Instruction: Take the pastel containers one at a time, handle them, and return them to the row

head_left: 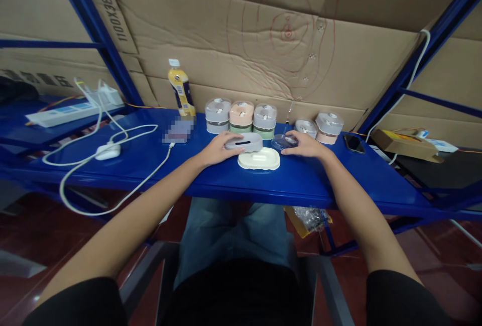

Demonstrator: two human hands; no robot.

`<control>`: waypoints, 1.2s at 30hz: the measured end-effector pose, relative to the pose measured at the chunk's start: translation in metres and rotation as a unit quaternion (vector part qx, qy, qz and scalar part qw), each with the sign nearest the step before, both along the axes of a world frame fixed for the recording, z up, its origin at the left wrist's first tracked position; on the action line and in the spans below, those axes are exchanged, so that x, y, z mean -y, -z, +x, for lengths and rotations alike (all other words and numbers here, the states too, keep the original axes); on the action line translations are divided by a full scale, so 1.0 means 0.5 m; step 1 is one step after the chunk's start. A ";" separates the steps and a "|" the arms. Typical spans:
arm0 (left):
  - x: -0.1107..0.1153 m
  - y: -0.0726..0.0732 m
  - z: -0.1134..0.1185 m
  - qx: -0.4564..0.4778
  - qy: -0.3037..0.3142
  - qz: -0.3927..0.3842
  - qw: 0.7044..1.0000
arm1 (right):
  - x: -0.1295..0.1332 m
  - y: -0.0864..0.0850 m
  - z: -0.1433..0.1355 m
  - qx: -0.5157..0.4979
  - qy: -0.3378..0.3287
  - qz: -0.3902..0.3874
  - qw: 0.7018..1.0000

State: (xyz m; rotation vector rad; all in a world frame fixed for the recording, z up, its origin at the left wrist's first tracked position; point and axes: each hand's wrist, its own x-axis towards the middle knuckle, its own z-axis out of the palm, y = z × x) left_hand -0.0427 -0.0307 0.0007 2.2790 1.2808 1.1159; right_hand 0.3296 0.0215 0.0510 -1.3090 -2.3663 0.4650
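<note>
My left hand is closed on the left end of a grey oval piece with a dark slot. Just in front of that piece lies a cream oval piece with a raised middle. My right hand has its fingers closed on the right side of a clear lid, which is low over the blue table. Behind them stand stacked round containers with clear tops: a grey one, a peach and green one, and a grey and green one.
Right of the hands are a small grey container, a grey and peach stack and a phone. At left stand a yellow bottle, white cables and a power strip. Cardboard backs the table.
</note>
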 end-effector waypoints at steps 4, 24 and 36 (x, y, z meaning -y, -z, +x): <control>0.021 -0.008 0.034 0.014 0.009 0.014 1.000 | 0.010 -0.003 -0.015 -0.097 -0.003 0.037 0.995; 0.025 0.005 0.095 0.012 0.060 -0.017 0.998 | 0.073 0.023 -0.148 -0.011 -0.200 0.121 0.972; 0.002 -0.003 0.086 0.030 0.065 -0.055 0.996 | 0.054 0.010 -0.147 0.029 -0.197 0.102 0.975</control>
